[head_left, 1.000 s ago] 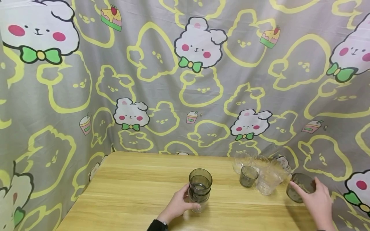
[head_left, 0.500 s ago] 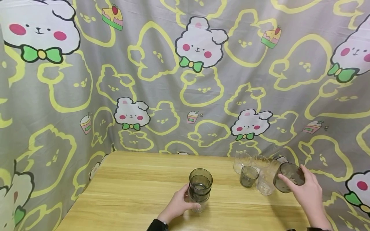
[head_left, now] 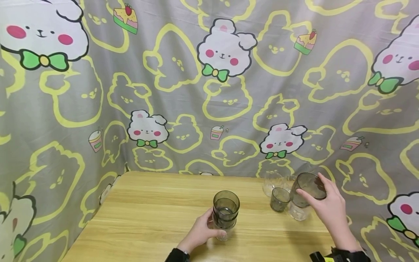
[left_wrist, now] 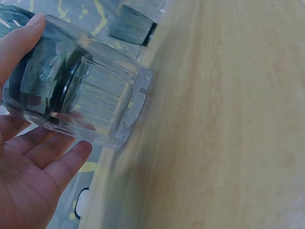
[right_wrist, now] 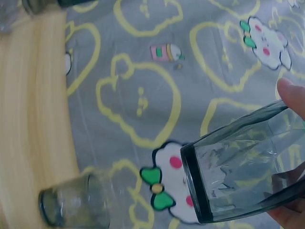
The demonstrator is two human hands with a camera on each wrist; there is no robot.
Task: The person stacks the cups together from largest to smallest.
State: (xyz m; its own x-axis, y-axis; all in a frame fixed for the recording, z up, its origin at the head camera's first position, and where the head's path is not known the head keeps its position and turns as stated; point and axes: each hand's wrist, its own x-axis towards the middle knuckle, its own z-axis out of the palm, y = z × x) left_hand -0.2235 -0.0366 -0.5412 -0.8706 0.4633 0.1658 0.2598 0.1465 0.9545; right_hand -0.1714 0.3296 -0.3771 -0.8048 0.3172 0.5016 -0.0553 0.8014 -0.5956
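My left hand [head_left: 202,230] grips a stack of nested glasses near the middle of the table. Smoky grey glasses [head_left: 226,204] sit inside a clear glass [left_wrist: 102,102], whose ribbed base shows in the left wrist view. My right hand [head_left: 330,205] holds a wide smoky glass [head_left: 309,191] by its sides, mouth up and slightly tilted, off the table at the right. In the right wrist view this smoky tumbler [right_wrist: 243,167] shows its thick dark base. It partly hides a clear glass [head_left: 298,213] behind it.
A small smoky glass [head_left: 280,200] stands left of the held one, also seen in the right wrist view. More clear glasses [head_left: 272,183] stand at the back right, partly hidden. The wooden table [head_left: 157,211] meets a patterned curtain [head_left: 183,91] behind.
My right hand has lifted the wide smoky glass off the table's right side and carried it left, in front of the clear glasses. The left hand and its stack stay put.
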